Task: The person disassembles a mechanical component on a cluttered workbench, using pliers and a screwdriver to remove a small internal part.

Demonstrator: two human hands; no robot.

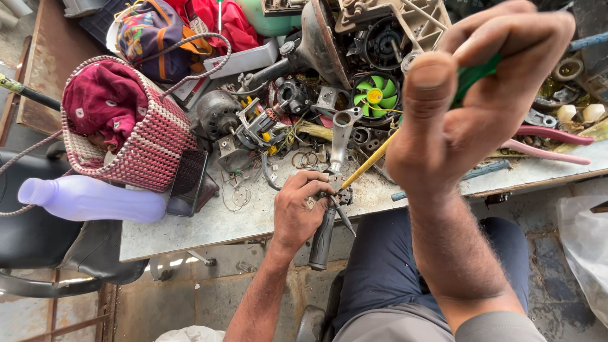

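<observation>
Head view. The person sits at a cluttered workbench (209,228). The left hand (297,212) is curled shut around a small metal assembly at the top of a black grip handle (322,237), pinning it at the bench's near edge, the handle hanging over that edge. The right hand (472,95), raised close to the camera, is fisted tight around the green handle of a screwdriver (367,164); its yellow shaft slants down-left, and the tip meets the held assembly just beside the left fingers. The step in hand appears to be driving or loosening a fastener on that part. The next move would call for a seated tip, a shaft in line with the fastener, and a firm left-hand brace. Beyond lie a green fan (375,94), motor parts, a woven basket (142,142) and pink-handled pliers (551,142).
</observation>
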